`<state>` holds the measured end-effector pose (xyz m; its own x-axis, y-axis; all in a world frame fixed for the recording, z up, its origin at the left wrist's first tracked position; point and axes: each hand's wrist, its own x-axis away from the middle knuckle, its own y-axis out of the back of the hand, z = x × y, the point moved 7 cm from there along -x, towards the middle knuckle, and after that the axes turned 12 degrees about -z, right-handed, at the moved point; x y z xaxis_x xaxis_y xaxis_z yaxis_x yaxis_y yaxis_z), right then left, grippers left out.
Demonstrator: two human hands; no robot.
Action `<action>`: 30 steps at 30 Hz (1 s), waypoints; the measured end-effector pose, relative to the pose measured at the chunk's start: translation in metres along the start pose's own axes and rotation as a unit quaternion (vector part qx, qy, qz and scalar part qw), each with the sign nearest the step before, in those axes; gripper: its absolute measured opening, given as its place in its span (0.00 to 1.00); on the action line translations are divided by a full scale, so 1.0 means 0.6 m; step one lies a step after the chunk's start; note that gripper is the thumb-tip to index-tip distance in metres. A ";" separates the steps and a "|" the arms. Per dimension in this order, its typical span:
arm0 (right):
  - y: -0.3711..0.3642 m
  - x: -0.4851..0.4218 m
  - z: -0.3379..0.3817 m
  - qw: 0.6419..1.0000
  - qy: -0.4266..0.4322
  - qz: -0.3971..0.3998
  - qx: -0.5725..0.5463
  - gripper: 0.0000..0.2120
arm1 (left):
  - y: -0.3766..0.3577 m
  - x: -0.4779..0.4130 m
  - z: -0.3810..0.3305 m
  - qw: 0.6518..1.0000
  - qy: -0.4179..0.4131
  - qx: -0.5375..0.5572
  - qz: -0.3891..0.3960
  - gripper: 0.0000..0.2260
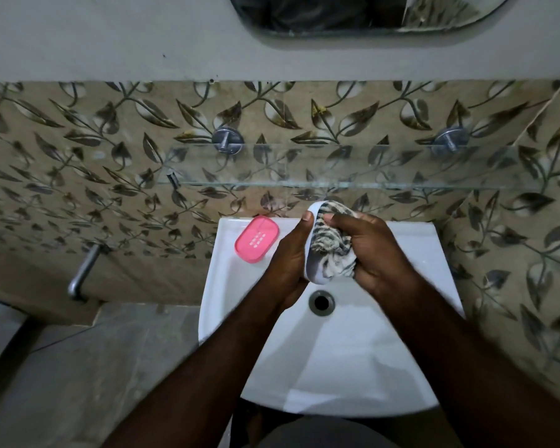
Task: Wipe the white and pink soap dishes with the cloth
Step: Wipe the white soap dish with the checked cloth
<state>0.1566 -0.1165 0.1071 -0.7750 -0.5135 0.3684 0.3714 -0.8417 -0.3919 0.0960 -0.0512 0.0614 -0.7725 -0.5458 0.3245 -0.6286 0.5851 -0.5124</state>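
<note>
The white soap dish (310, 253) is held above the back half of the white washbasin (353, 367), standing on edge with its long axis running roughly away from the person, top end tipped slightly toward the patterned tile wall (94, 176). Its open face turns to the person's right, and only a narrow white strip of rim shows between the two hands.

The left hand (288, 266) cups the dish from its left side, palm against the underside, thumb laid along the upper rim with the tip near the top end, fingers curled shut around the lower end. The right hand (374, 250) is closed over a bunched, striped grey-and-cream cloth (332, 250), pressing it into the dish's open face; the fingers bend down over the wad, with the fingertip nearest the wall touching the cloth close to the left thumb. Both forearms reach in from the bottom of the view and converge over the basin.

The pink soap dish (256, 239) lies flat on the basin's back left ledge, long axis running diagonally from near left to far right, its slotted inside facing up and holding nothing. The basin bowl is bare, with its drain hole (321, 302) just below the hands. A glass shelf (337, 166) on the wall stands above them.
</note>
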 end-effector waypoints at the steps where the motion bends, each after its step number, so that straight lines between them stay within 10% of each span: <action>1: -0.002 0.006 -0.004 0.999 0.020 0.013 0.021 0.07 | 0.005 -0.001 -0.004 1.000 0.000 0.000 -0.014 0.25; 5: -0.005 0.049 -0.045 0.976 0.023 0.134 0.171 0.04 | 0.032 -0.007 -0.029 0.997 -0.022 -0.037 -0.059 0.23; 12: -0.016 0.008 -0.006 0.999 -0.001 0.052 -0.002 0.08 | 0.008 0.010 -0.022 0.999 -0.031 0.012 -0.018 0.23; 22: -0.002 0.045 -0.031 0.890 0.173 0.185 0.380 0.04 | 0.043 -0.001 -0.027 0.989 -0.045 -0.061 -0.130 0.11; 27: 0.002 0.046 -0.043 0.976 0.047 0.120 0.175 0.02 | 0.027 0.000 -0.037 0.988 -0.051 -0.049 -0.139 0.16; 30: -0.004 0.048 -0.032 0.970 0.119 0.106 0.185 0.03 | 0.020 -0.006 -0.065 0.986 -0.087 -0.053 -0.135 0.14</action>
<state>0.1237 -0.1261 0.1024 -0.7403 -0.6661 0.0904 0.6597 -0.7458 -0.0928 0.0879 -0.0189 0.0853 -0.5551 -0.7791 0.2914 -0.8216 0.4589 -0.3381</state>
